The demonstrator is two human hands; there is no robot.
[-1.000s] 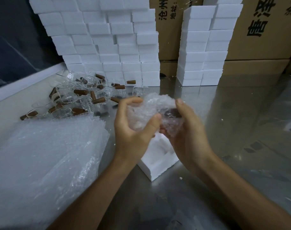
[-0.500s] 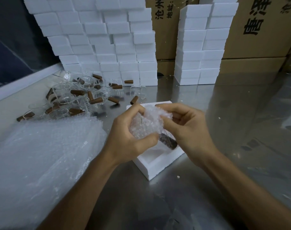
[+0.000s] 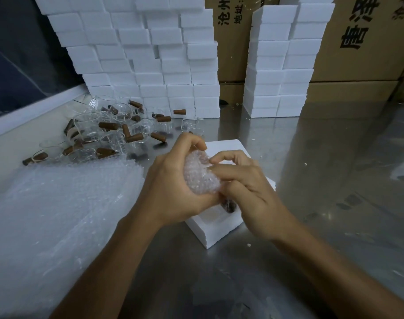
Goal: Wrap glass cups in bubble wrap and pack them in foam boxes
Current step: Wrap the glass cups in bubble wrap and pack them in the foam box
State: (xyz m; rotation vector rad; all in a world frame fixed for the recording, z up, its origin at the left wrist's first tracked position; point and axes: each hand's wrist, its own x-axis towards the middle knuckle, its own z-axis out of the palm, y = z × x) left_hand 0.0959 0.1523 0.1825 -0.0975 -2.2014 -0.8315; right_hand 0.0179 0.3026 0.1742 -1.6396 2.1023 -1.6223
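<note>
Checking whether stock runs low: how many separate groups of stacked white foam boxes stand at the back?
2: a wide stack back left behind the cups, a narrower stack back centre. More may be hidden.

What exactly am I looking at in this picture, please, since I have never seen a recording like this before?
There is no machine here: a person works with two bare hands, and the one camera sits on their head, looking forward and down. The left hand and right hand both grip a bundle of bubble wrap; a dark handle end pokes out below it, so a cup seems to be inside. Under the hands, an open foam box lies on the metal table. To the left lies a pile of bubble wrap sheets, and behind it loose glass cups with brown handles. At the back stand stacked foam boxes and cartons.
</note>
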